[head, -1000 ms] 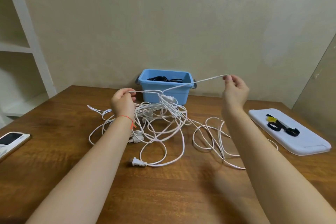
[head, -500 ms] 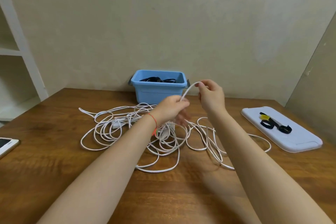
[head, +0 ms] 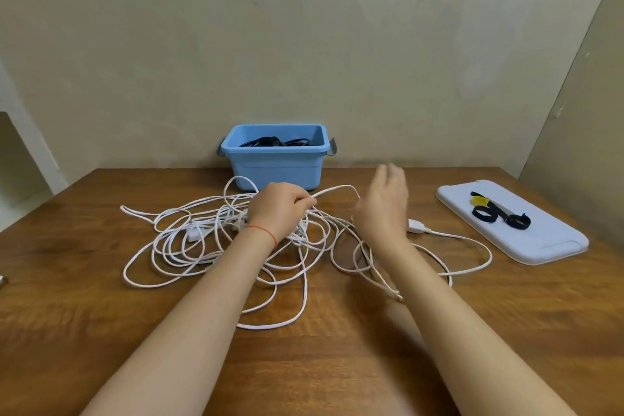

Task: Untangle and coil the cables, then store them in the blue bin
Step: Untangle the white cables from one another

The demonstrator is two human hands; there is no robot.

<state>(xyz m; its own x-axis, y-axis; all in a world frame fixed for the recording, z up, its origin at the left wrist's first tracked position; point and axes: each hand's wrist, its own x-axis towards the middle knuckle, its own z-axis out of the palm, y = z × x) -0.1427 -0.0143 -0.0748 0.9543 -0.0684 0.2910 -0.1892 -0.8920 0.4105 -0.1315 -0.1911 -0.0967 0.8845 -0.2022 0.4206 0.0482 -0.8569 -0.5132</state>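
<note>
White cables (head: 216, 236); blue bin (head: 275, 164); black cables (head: 273, 142) inside; brown wood-grain table (head: 101, 314); red wrist string (head: 261, 230).

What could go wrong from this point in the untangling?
1. The left hand pinches one strand of the white cables; pulling could tighten the knot beneath it.
2. The right hand is open and holds nothing, so the pile may drag along.
3. The loose plug could snag nearby loops.
</note>
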